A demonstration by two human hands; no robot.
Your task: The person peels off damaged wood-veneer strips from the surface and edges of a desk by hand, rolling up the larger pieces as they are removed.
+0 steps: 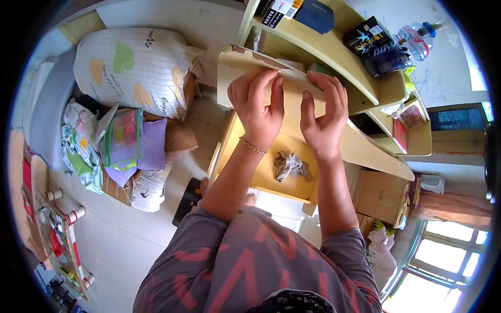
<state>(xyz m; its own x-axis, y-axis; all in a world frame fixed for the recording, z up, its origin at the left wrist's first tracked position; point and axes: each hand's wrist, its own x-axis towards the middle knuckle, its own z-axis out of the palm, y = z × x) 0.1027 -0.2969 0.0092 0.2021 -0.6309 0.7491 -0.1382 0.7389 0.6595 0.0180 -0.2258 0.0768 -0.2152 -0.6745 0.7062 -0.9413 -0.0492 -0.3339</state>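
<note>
My left hand and my right hand are raised in front of me, over the pale wooden desk top. Both have curved fingers with the thumb set off from them, and nothing shows in either. The left thumb tip appears close to the index fingertip; the right thumb stands farther apart. Whether the fingertips touch the board behind them, I cannot tell. Below and between my forearms is a pulled-out drawer, with a crumpled grey-white cloth lying in it. A thin bracelet circles my left wrist.
Wooden shelves at the upper right hold a dark blue box, a black box and a plastic bottle. Left are a patterned bundle and a purple cushion. Cardboard boxes stand right, near a window.
</note>
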